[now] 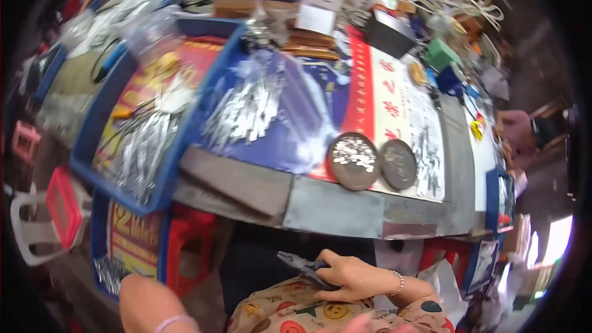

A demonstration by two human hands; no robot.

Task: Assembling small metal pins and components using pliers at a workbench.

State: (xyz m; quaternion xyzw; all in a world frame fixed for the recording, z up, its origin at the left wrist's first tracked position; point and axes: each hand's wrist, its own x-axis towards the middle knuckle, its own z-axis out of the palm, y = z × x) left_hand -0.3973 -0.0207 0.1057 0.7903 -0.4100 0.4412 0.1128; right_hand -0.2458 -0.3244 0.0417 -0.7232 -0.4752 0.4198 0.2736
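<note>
From left to right, with directions read from the middle of the view, a pale plastic chair (28, 248) is seen towards nine o'clock, at the rim. At eight o'clock, a lower blue tray (163, 243) is lined with a yellow and red printed sheet, and thin silver metal pieces (111, 274) are heaped in its near corner. Over that corner the left hand (142, 296) is held, at half past seven; its fingers are hidden, so whether anything is grasped cannot be told. Towards nine o'clock, an upper blue tray (114, 189) is filled with a bundle of long silver strips (139, 154) and a clear plastic bag (151, 34). At ten o'clock, flat metal strips (246, 108) are spread on a blue mat (271, 155). At six o'clock, grey pliers (302, 264) are gripped by their dark handles in the right hand (354, 277), above a patterned garment (280, 308); the jaws are pointed towards ten o'clock. Between three and four o'clock, a round dish (333, 172) is half covered by small shiny pieces (354, 154), and a smaller dark dish (399, 179) is placed just beside it. At two o'clock, a red and cream printed sheet (385, 108) is laid flat on the table.
</note>
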